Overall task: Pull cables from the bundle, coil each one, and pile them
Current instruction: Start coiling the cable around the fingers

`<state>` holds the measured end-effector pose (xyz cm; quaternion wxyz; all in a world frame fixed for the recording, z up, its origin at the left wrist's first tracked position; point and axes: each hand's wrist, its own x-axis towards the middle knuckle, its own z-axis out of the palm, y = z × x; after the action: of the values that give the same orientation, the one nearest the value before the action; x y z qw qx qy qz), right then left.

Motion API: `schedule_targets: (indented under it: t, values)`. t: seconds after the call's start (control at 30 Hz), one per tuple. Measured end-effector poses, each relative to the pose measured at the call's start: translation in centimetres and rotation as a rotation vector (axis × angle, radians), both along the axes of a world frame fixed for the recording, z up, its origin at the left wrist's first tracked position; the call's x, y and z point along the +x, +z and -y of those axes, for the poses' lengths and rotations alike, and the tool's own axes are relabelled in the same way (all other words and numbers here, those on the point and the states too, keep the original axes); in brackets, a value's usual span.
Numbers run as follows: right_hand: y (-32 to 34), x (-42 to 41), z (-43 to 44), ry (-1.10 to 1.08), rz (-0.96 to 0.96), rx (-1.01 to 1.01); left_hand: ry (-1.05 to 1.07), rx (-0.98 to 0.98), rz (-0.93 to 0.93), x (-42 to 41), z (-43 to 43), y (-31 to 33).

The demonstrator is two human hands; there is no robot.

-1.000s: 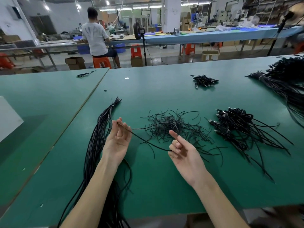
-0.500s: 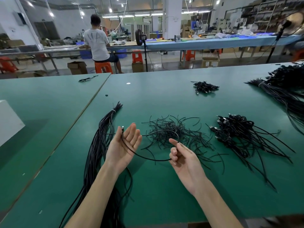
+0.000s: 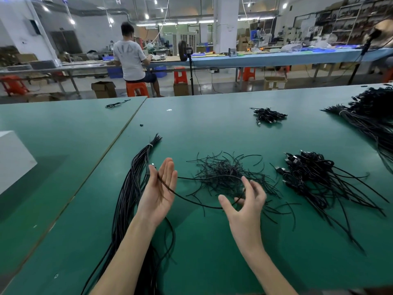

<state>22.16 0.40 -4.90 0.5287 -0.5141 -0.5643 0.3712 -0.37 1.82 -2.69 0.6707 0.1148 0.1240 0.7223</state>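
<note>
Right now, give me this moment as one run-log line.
step: coiling | left hand: flat, cable across palm | right hand: hooks cable loop | bundle: left | pile: right

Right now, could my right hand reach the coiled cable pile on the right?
Probably yes: the coiled pile lies just right of your right hand, only loose strands between, though that hand holds a cable.

At left, bundle (image 3: pixel 131 188) of long black cables: tied with a pale band near the far end, lying flat, spreading wider toward the near edge. One cable (image 3: pixel 191 200) lifted out: small plug above left hand (image 3: pixel 161 188), running down across the flat palm, then bending in one loose loop to right hand (image 3: pixel 244 201), caught in its curled fingers. At right, pile (image 3: pixel 308 173) of loosely coiled black cables, plugs on far-left side, tails fanning out to near right.
</note>
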Motion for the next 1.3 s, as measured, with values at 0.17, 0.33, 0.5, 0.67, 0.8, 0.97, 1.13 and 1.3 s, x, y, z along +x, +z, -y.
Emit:
schedule_targets:
  t: [0.17,0.33,0.5,0.67,0.8,0.97,1.13,1.3]
  values:
    - [0.6,-0.8,0.8,0.115,0.421,0.306,0.029,-0.003,0.052,0.0,-0.3,0.0]
    - [-0.5,-1.6,1.1,0.409,0.552,0.392,-0.010,-0.048,-0.055,0.7,-0.2,0.1]
    - [0.1,-1.0,0.9,0.411,0.290,0.146,-0.163,-0.039,-0.025,0.2,0.1,-0.5]
    - [0.1,-1.1,1.2,0.381,0.447,0.151,-0.416,0.206,-0.061,0.2,0.6,-0.7]
    - [-0.2,-1.6,1.6,0.323,0.727,0.316,-0.346,0.251,-0.001,-0.6,0.7,-0.7]
    - [-0.1,-1.3,1.0,0.236,0.634,0.213,-0.253,0.240,0.075,-1.5,1.1,-0.2]
    - [-0.2,-1.1,0.6,0.192,0.483,0.025,-0.604,0.366,-0.292,-0.8,1.6,0.5]
    - [0.0,-0.7,0.5,0.116,0.269,0.039,-0.704,0.349,-0.811,0.2,2.2,0.5]
